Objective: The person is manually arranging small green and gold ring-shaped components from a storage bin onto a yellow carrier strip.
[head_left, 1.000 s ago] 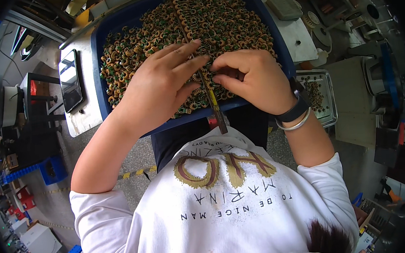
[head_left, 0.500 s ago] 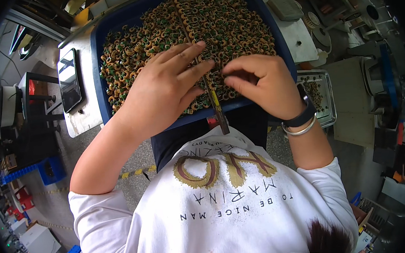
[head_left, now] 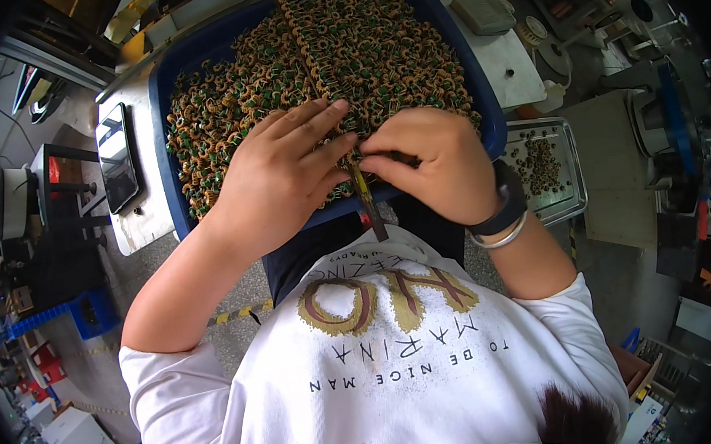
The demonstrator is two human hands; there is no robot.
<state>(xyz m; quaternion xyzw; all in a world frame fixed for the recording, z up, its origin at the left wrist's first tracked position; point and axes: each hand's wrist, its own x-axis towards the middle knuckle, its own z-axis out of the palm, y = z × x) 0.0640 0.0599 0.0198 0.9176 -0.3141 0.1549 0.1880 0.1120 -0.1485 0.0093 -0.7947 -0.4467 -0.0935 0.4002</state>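
Note:
A large blue tub [head_left: 494,117] is heaped with small ring-shaped wound coils [head_left: 395,45] in copper and green. Across it runs a long, narrow dark bar [head_left: 379,227], with a row of coils along its far stretch and a yellow section near its close end. My left hand [head_left: 279,165] lies over the coils, fingers stretched and slightly apart, their tips at the bar. From the other side my right hand [head_left: 439,160] comes up to the bar with thumb and index finger pinched. Whatever sits between those fingertips is too small and hidden to make out.
On the right stands a metal tray [head_left: 576,177] with loose coils in it. A phone [head_left: 117,158] lies on the bench left of the tub. A grey box [head_left: 483,12] sits at the far right of the bench. Further left on the floor is a blue crate [head_left: 93,313].
Both hands have shifted slightly left and nearer to me in the picture. My right fingertips are now closer to the bar. The tub and bar also appear a little further left.

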